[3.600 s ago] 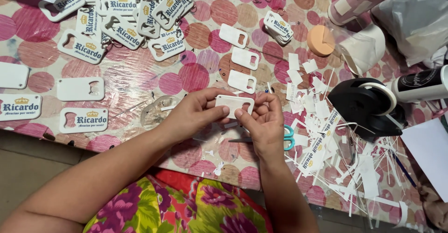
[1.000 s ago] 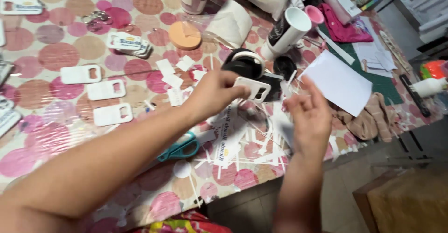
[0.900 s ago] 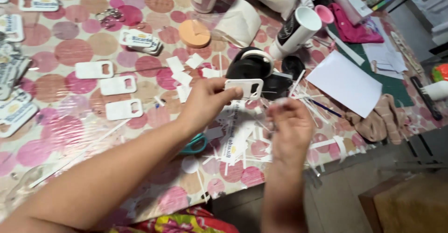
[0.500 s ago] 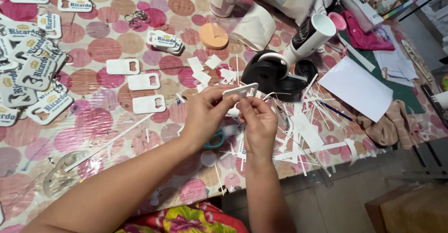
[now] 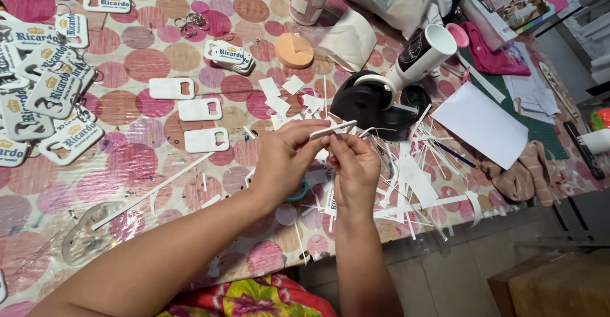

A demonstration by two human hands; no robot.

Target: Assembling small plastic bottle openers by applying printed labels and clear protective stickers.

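Left hand: my left hand (image 5: 286, 161) pinches one end of a flat white rectangular tag (image 5: 333, 129), thumb and fingertips closed on it, seen edge-on and tilted up to the right.
Right hand: my right hand (image 5: 353, 168) is closed on the same tag from below, fingertips meeting those of the left hand.
Tag's place: held in the air above the pink-dotted tablecloth (image 5: 146, 63), just in front of the black tape dispenser (image 5: 372, 104).
Below the hands: a litter of white paper strips (image 5: 419, 183) and a turquoise scissors handle (image 5: 297, 193), partly hidden by my left wrist.
To the left: three blank white bottle-opener tags (image 5: 197, 108) lie in a column, well apart from a heap of printed tags (image 5: 47, 91) at the cloth's edge.
Behind the dispenser: a white tube (image 5: 424, 53) leaning, and a sheet of white paper (image 5: 484, 123) to its right.
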